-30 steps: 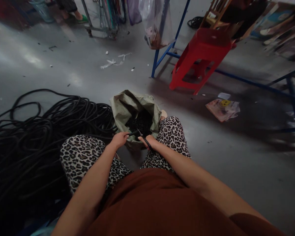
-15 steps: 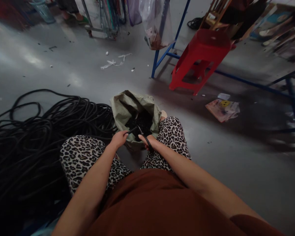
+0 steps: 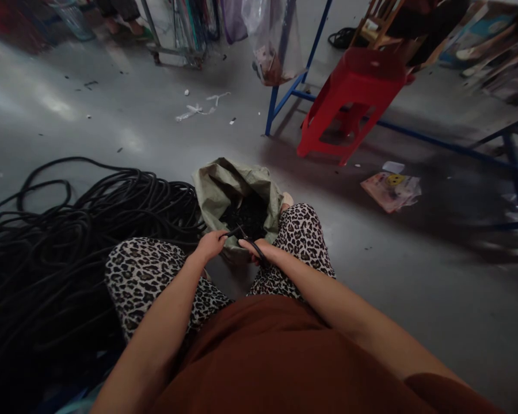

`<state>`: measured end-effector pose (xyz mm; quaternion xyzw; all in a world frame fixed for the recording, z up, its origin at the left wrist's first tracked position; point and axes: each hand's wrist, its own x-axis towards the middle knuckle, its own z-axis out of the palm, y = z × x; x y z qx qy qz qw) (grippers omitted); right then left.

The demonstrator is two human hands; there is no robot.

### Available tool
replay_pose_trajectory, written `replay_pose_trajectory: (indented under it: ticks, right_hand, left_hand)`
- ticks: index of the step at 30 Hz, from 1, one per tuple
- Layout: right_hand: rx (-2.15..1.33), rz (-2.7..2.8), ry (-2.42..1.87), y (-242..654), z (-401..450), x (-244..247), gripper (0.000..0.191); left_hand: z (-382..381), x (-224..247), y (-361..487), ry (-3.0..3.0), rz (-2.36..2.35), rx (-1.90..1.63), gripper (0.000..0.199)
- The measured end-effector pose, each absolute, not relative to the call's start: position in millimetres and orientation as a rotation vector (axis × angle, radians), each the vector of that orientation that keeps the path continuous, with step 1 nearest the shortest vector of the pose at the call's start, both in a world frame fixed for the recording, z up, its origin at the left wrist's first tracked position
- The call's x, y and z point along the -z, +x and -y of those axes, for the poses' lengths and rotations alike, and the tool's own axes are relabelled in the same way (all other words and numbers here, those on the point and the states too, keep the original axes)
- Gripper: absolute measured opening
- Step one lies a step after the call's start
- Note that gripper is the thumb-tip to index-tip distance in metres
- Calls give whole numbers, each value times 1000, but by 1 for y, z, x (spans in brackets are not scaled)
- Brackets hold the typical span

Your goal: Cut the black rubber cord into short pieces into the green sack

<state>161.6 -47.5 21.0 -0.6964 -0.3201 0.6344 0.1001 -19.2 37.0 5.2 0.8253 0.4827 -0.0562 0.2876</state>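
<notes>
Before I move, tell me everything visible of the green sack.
The sack is pale green, creased, perhaps woven plastic. It stands on the floor, mouth open, rim uneven, dark pieces inside. Black cord lies close on its left; the left hand and right hand are at its near edge, contact unclear.

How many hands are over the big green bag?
2. The left hand is at the near edge of the bag, holding a black cord. The right hand is just right of it, holding scissors. No other hand shows there.
</notes>
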Motion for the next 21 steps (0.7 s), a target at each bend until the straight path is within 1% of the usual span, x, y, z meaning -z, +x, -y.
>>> replay_pose_trajectory:
  ticks: [5, 12, 21]
  right_hand:
    - [-1863, 945, -2090, 161, 47, -15, 68]
    - [-1842, 917, -2118, 159, 48, -3, 67]
    - [-1872, 936, -2057, 160, 48, -14, 67]
  left_hand:
    - [-37, -4, -20, 2220, -1245, 186, 36]
    - [-36, -7, -20, 2195, -1202, 196, 35]
    - [-34, -10, -21, 2207, -1181, 214, 35]
